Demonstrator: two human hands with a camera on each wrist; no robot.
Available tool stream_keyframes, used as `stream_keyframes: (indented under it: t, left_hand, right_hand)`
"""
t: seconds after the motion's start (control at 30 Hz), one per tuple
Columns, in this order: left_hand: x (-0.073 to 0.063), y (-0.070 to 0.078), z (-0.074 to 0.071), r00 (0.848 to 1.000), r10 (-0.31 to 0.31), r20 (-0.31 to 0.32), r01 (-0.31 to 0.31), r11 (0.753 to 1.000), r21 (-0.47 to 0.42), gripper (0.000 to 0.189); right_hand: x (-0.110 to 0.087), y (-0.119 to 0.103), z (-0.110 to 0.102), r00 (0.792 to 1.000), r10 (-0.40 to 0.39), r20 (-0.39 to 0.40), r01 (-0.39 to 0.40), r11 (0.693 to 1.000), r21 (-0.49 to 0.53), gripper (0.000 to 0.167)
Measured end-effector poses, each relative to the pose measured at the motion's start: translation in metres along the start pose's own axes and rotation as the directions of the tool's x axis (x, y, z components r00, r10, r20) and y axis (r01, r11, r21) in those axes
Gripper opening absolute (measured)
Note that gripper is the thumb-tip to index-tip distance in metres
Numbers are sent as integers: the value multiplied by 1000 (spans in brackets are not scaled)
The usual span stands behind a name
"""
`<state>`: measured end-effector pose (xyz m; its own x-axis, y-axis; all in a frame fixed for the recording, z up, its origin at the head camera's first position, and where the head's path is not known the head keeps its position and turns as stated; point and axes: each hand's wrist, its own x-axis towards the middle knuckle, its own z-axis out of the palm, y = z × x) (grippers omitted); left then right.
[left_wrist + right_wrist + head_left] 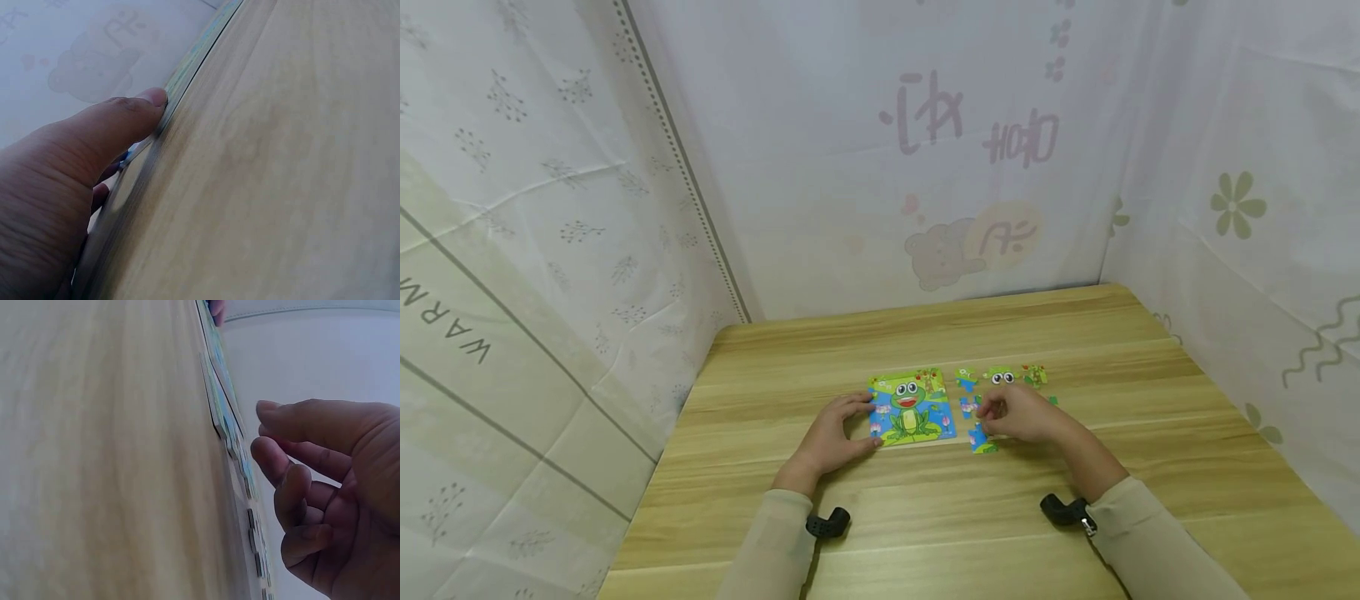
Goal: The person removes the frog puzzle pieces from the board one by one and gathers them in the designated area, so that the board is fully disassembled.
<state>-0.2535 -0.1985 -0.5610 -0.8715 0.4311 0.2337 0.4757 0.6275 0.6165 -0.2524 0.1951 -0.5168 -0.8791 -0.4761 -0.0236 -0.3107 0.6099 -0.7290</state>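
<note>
A square frog picture puzzle [912, 407] lies flat on the wooden table [902, 508]. My left hand [835, 435] spans its left side, fingers at the left edge and thumb near the lower left corner. In the left wrist view the thumb [128, 122] touches the board's edge. My right hand [1021, 414] hovers over loose puzzle pieces, its fingers loosely bent. Nothing shows between thumb and fingers [269, 456] in the right wrist view. Under the fingertips lie a blue piece [969, 407] and a blue-green corner piece [981, 438].
Beyond the right hand lie a piece with the frog's eyes [1001, 377], a blue-green piece [966, 379] and a piece with a tree [1035, 375]. A green piece [1053, 401] peeks out beside the hand. Patterned curtains [850, 167] surround the table's back and sides.
</note>
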Motion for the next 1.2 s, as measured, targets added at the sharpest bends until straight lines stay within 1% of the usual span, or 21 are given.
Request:
stream_keyframes:
  t: [0.07,0.37,0.57,0.77,0.9,1.2]
  left_hand:
    - [0,0,0,1000,-7,6,7,1000,4,62]
    - [0,0,0,1000,-3,2,3,1000,-9,62]
    - [-1,-1,0,1000,8,0,-8,1000,-7,62]
    - [0,-2,0,1000,20,-2,-20,1000,-5,62]
    - [0,-2,0,1000,22,-4,-22,1000,0,61]
    - [0,0,0,1000,25,-9,-25,1000,8,62]
  right_hand:
    - [2,-1,1,1000,-3,1,3,1000,-2,9]
    - [9,-11,5,1000,6,-2,-6,1000,-11,12]
    - [17,-21,9,1000,24,-1,-24,998,-61,15]
    - [28,-29,13,1000,-21,22,22,1000,-20,19]
    - [35,-32,16,999,-38,32,39,999,-24,21]
    - [44,-37,25,998,-29,57,28,999,18,23]
